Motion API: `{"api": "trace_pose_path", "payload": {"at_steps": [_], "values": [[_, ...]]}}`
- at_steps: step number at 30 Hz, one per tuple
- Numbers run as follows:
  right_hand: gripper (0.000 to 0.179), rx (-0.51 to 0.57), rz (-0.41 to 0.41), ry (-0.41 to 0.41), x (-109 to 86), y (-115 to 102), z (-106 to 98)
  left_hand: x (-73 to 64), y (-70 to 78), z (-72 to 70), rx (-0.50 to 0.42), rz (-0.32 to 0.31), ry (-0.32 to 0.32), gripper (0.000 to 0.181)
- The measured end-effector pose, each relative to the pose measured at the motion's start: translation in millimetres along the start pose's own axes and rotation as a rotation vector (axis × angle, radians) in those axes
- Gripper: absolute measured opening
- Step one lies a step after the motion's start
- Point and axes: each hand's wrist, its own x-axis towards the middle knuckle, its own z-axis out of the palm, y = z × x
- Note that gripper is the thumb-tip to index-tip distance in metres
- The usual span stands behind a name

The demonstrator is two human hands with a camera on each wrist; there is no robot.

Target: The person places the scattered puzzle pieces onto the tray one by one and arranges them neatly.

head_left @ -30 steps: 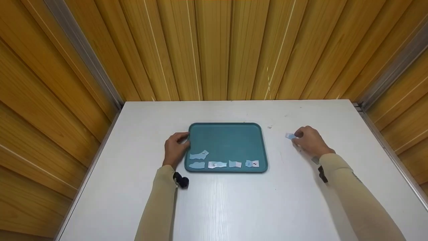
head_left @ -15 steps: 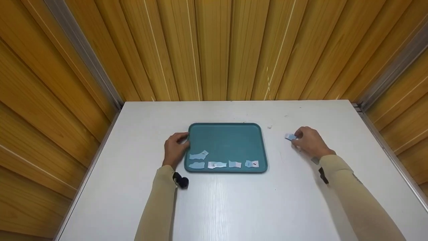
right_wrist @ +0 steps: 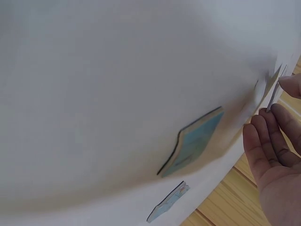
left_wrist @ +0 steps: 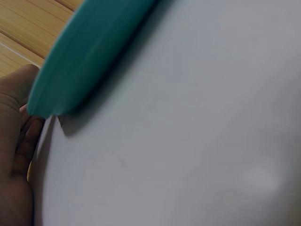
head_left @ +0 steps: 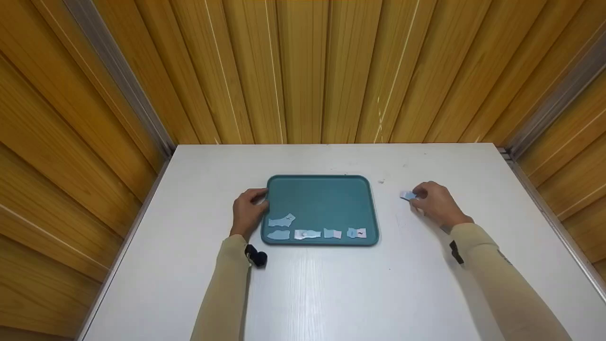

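My left hand holds the left rim of a teal rectangular tray, its thumb and fingers at the edge. Several flat, irregular-edged light-blue pieces lie on the tray, including a pale strip and a small piece with a dark mark. To the right of the tray, my right hand pinches a small flat blue-and-white piece between thumb and fingertips. In the right wrist view, that hand holds a thin piece seen almost edge-on.
On the white table, a blue piece and a smaller one lie near the right hand in the right wrist view. Tiny crumbs are right of the tray. A wood-patterned wall rises behind the table.
My right hand has shifted slightly left with the pinched piece, toward the tray. The left hand, the tray and the pieces on it have stayed in place.
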Motion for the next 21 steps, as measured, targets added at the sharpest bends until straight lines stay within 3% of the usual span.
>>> {"api": "trace_pose_path", "payload": {"at_steps": [11, 21], "values": [[0.039, 0.047, -0.008, 0.014, 6.1, -19, 10, -0.2, 0.0, -0.6, -0.01, 0.01, -0.004, 0.032], [0.037, 0.044, -0.065, 0.023, 14.5, -46, 22, -1.3, -1.2, -1.0, -0.007, 0.005, -0.005, 0.032]]}}
